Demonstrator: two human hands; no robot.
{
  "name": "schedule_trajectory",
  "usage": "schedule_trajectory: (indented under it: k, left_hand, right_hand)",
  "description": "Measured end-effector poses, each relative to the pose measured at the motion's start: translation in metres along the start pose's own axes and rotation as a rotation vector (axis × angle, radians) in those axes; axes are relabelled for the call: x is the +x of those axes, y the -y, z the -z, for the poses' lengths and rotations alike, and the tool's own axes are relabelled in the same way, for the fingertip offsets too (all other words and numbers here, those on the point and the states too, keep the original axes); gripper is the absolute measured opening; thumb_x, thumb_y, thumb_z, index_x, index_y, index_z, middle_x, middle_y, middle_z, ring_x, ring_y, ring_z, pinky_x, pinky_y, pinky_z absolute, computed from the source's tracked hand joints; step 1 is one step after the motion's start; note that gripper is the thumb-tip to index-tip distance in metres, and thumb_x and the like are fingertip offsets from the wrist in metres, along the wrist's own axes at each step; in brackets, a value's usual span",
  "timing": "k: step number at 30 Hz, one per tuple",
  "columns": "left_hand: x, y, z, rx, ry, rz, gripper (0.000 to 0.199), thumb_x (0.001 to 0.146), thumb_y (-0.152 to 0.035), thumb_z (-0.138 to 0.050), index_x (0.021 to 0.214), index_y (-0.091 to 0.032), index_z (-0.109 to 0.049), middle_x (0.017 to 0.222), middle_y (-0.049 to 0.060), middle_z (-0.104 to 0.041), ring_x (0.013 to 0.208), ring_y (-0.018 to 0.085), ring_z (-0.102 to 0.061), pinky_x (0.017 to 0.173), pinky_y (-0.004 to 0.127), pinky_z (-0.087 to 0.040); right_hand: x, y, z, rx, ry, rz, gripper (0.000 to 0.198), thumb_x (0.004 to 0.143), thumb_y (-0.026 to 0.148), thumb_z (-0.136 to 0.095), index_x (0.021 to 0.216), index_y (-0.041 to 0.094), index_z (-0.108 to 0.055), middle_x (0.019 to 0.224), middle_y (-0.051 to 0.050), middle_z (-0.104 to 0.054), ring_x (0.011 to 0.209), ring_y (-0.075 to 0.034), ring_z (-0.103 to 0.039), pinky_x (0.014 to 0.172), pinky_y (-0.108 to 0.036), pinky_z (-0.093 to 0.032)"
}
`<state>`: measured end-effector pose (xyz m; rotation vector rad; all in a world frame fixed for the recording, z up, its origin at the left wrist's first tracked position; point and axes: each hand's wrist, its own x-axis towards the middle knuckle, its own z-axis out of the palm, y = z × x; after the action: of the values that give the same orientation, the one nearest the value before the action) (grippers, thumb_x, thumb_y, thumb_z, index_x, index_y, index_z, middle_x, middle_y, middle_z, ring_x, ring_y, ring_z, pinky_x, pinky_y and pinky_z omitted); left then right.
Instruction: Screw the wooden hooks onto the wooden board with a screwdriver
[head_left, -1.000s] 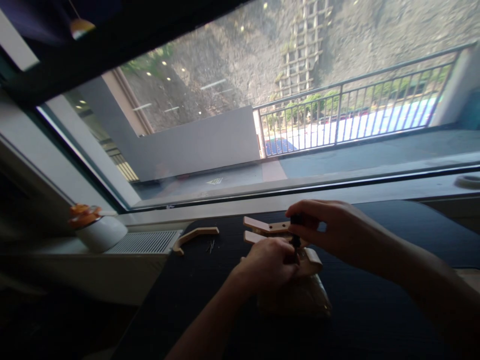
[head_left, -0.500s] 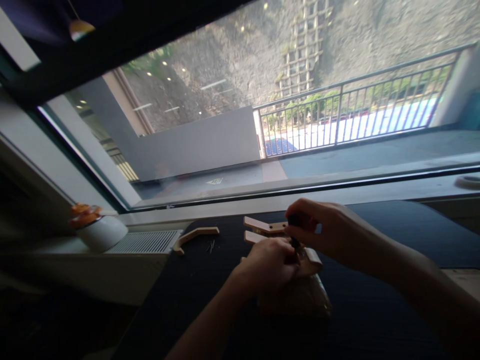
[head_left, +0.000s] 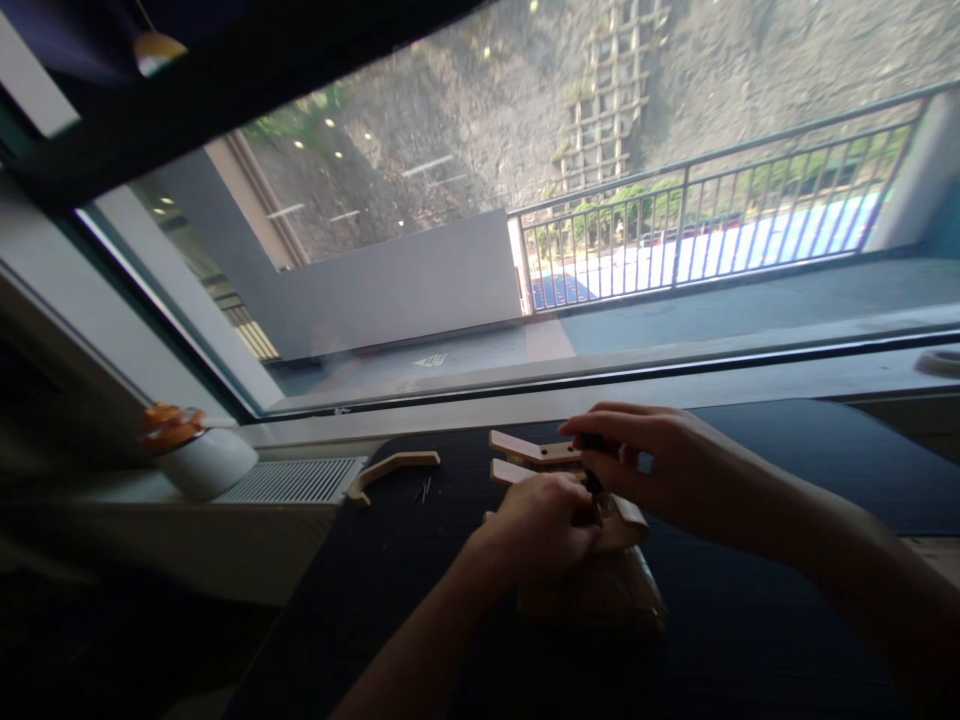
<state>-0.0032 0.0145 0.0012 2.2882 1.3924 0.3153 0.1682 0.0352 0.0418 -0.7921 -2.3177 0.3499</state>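
Observation:
My right hand [head_left: 649,450] grips the dark handle of what looks like a screwdriver [head_left: 592,441], held upright over a pale wooden assembly. My left hand [head_left: 540,520] is closed around the wooden assembly [head_left: 516,446], whose bent arms with dark holes stick out past the fingers to the left. A curved wooden end [head_left: 630,517] of it shows on the right. The tool's tip and the left fingertips are hard to make out in shadow. Beneath the hands lies a clear plastic bag [head_left: 622,595] with something inside.
On the dark table [head_left: 750,480], a loose bent wooden piece [head_left: 405,461] lies to the left, with several small screws [head_left: 424,489] near it. A white pot [head_left: 206,465] with an orange top stands on the sill by a vent grille [head_left: 300,480]. A large window rises behind the table.
My right hand's fingers have loosened and shifted around the dark handle, the index finger now stretched further forward. My left hand and the wooden assembly have hardly moved.

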Motion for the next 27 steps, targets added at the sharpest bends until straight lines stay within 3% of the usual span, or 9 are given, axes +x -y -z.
schedule_trajectory:
  k: [5, 8, 13, 18, 22, 27]
  left_hand:
    - [0.0006, 0.0034, -0.0027, 0.003, -0.026, -0.005, 0.011, 0.079, -0.022, -0.062, 0.075, -0.016, -0.071, 0.087, 0.003, -0.070, 0.077, 0.017, -0.061, 0.068, 0.025, -0.044]
    - [0.0006, 0.0040, -0.0032, 0.016, -0.023, 0.007, 0.013, 0.080, -0.022, -0.060, 0.075, -0.017, -0.071, 0.083, 0.003, -0.070, 0.077, 0.018, -0.061, 0.067, 0.025, -0.044]
    - [0.0008, 0.0048, -0.0035, 0.003, -0.028, -0.015, 0.011, 0.079, -0.020, -0.061, 0.077, -0.017, -0.071, 0.087, 0.003, -0.071, 0.080, 0.018, -0.062, 0.072, 0.025, -0.045]
    - [0.0014, 0.0079, -0.0066, 0.000, -0.047, 0.000, 0.011, 0.078, -0.023, -0.062, 0.072, -0.017, -0.069, 0.079, 0.002, -0.069, 0.073, 0.017, -0.061, 0.064, 0.025, -0.043]
    - [0.0006, 0.0079, -0.0072, -0.022, -0.055, -0.017, 0.012, 0.079, -0.022, -0.060, 0.074, -0.017, -0.071, 0.078, 0.002, -0.070, 0.074, 0.017, -0.061, 0.065, 0.025, -0.043]
    - [0.0009, 0.0050, -0.0053, -0.004, -0.043, 0.007, 0.013, 0.079, -0.023, -0.060, 0.074, -0.017, -0.070, 0.081, 0.003, -0.070, 0.075, 0.018, -0.062, 0.067, 0.026, -0.044]
  right_hand:
    - [0.0007, -0.0045, -0.0012, -0.047, -0.053, 0.008, 0.025, 0.089, 0.028, -0.056, 0.110, 0.022, -0.069, 0.087, -0.003, -0.072, 0.066, -0.013, -0.062, 0.059, -0.023, -0.045]
    - [0.0007, -0.0041, -0.0024, -0.071, -0.057, 0.036, 0.023, 0.089, 0.025, -0.054, 0.105, 0.021, -0.070, 0.091, -0.005, -0.072, 0.068, -0.014, -0.063, 0.058, -0.023, -0.045]
    - [-0.0004, -0.0023, -0.0019, -0.064, -0.018, 0.016, 0.032, 0.090, 0.023, -0.051, 0.119, 0.023, -0.065, 0.093, -0.005, -0.074, 0.071, -0.015, -0.065, 0.058, -0.022, -0.045]
    - [0.0019, -0.0053, -0.0042, -0.151, -0.061, 0.040, 0.022, 0.091, 0.026, -0.052, 0.105, 0.022, -0.068, 0.092, -0.004, -0.073, 0.069, -0.014, -0.063, 0.059, -0.023, -0.043]
    - [0.0001, -0.0024, -0.0010, -0.112, -0.019, 0.045, 0.030, 0.090, 0.021, -0.048, 0.113, 0.021, -0.067, 0.097, -0.006, -0.073, 0.073, -0.015, -0.065, 0.059, -0.023, -0.044]
    - [-0.0009, -0.0035, 0.0004, -0.117, -0.055, -0.016, 0.025, 0.088, 0.026, -0.055, 0.110, 0.024, -0.067, 0.081, -0.001, -0.072, 0.063, -0.013, -0.062, 0.055, -0.023, -0.042]
